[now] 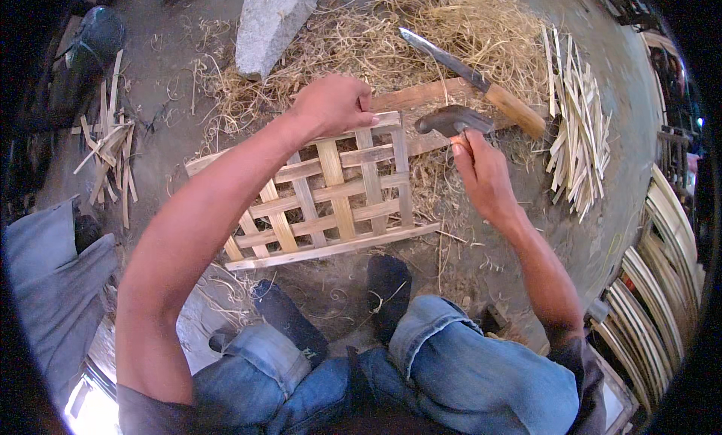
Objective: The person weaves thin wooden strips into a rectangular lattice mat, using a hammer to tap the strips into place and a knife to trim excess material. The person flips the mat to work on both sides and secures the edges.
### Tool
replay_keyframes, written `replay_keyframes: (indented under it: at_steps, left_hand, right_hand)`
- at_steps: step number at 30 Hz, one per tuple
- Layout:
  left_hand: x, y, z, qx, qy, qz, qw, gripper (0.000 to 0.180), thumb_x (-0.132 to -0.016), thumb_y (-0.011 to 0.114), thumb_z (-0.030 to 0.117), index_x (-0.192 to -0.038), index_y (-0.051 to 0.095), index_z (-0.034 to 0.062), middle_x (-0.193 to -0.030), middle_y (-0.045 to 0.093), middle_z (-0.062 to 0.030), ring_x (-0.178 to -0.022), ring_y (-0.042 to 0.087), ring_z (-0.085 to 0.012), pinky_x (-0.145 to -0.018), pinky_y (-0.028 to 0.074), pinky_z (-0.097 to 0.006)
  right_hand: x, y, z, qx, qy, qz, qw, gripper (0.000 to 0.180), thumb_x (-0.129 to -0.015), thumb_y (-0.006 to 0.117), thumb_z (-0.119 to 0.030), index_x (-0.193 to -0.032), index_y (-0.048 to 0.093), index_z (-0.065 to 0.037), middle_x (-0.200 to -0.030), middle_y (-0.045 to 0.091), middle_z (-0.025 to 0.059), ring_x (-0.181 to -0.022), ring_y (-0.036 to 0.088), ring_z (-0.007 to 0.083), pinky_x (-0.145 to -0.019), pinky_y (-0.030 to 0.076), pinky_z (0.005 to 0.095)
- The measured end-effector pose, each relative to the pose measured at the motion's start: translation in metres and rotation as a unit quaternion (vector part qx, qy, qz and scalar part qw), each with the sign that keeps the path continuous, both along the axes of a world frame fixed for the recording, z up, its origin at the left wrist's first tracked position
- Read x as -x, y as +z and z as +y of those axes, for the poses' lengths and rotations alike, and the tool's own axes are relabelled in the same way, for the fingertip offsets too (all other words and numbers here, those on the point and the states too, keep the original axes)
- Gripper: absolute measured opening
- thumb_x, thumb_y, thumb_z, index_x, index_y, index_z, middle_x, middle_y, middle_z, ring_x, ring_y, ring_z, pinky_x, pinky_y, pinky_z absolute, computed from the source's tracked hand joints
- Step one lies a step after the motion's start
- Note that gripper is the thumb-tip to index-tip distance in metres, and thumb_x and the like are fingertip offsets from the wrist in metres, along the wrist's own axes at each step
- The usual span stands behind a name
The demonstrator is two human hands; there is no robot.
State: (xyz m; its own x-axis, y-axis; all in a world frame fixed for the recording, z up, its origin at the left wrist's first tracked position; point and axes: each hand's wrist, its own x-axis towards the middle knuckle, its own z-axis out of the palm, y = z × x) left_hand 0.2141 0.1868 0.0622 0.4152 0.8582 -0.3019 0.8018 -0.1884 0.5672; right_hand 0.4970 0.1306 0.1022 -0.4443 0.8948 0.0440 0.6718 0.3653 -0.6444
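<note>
A flat panel of woven bamboo strips (332, 165), with wooden rails along its top and bottom, is held tilted in front of my feet. My left hand (331, 107) is closed at the right part of its top rail, thumb along the wood. Whether a nail is between those fingers cannot be made out. In my right hand (489, 175) is a claw hammer (453, 120), gripped close under its dark metal head. The head is just right of the panel's upper right corner, above a wooden plank (425, 94).
Beyond the plank lies a knife (481, 81) with a wooden handle, beside a heap of shavings (481, 21). A grey stone (272, 28) sits at the far side. Thin strips lie in piles right (577, 134) and left (113, 145); curved bamboo lengths (654, 284) stack at far right.
</note>
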Motion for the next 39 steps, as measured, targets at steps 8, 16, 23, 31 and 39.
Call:
replay_keyframes:
  at_steps: [8, 16, 23, 31, 39]
  left_hand:
    - [-0.008, -0.005, 0.001, -0.049, 0.013, 0.058, 0.997, 0.032, -0.078, 0.076, 0.038, -0.084, 0.066, 0.0083, -0.082, 0.069, -0.0120, -0.081, 0.068, -0.0323, -0.072, 0.054, -0.044]
    - [-0.005, -0.012, 0.017, 0.054, 0.033, 0.079, 0.995, 0.036, -0.070, 0.080, 0.043, -0.082, 0.068, 0.0111, -0.082, 0.070, -0.0119, -0.083, 0.068, -0.0308, -0.073, 0.053, -0.044]
    - [-0.004, -0.012, 0.007, 0.045, 0.072, 0.049, 0.995, 0.037, -0.068, 0.081, 0.041, -0.079, 0.066, 0.0092, -0.077, 0.069, -0.0126, -0.079, 0.068, -0.0319, -0.072, 0.053, -0.045]
    - [-0.005, -0.010, 0.010, 0.054, 0.069, 0.068, 0.994, 0.038, -0.067, 0.081, 0.042, -0.078, 0.064, 0.0093, -0.078, 0.069, -0.0120, -0.079, 0.068, -0.0313, -0.070, 0.052, -0.045]
    - [-0.004, -0.009, 0.010, 0.041, 0.061, 0.072, 0.995, 0.041, -0.067, 0.081, 0.044, -0.076, 0.063, 0.0091, -0.075, 0.067, -0.0115, -0.077, 0.067, -0.0310, -0.067, 0.052, -0.045]
  right_hand:
    - [0.018, -0.037, -0.015, 0.365, -0.249, 0.229, 0.867, 0.017, -0.103, 0.043, -0.023, -0.100, 0.051, -0.007, -0.071, 0.047, -0.0006, -0.053, 0.044, 0.0082, -0.047, 0.038, 0.0266]
    - [0.048, -0.039, -0.011, 0.397, -0.336, 0.347, 0.780, 0.019, -0.104, 0.042, -0.026, -0.097, 0.046, -0.010, -0.073, 0.046, -0.0010, -0.052, 0.042, 0.0069, -0.045, 0.036, 0.0260]
    - [0.064, -0.045, -0.013, 0.415, -0.342, 0.362, 0.762, 0.024, -0.104, 0.040, -0.033, -0.098, 0.045, -0.010, -0.073, 0.046, -0.0011, -0.054, 0.042, 0.0068, -0.045, 0.036, 0.0256]
    - [0.070, -0.042, -0.020, 0.357, -0.386, 0.385, 0.758, 0.022, -0.104, 0.040, -0.030, -0.098, 0.044, -0.010, -0.073, 0.044, -0.0008, -0.052, 0.040, 0.0070, -0.044, 0.036, 0.0260]
    - [0.070, -0.042, -0.020, 0.352, -0.356, 0.338, 0.797, 0.023, -0.104, 0.040, -0.030, -0.096, 0.045, -0.009, -0.072, 0.046, -0.0004, -0.054, 0.046, 0.0099, -0.044, 0.040, 0.0286]
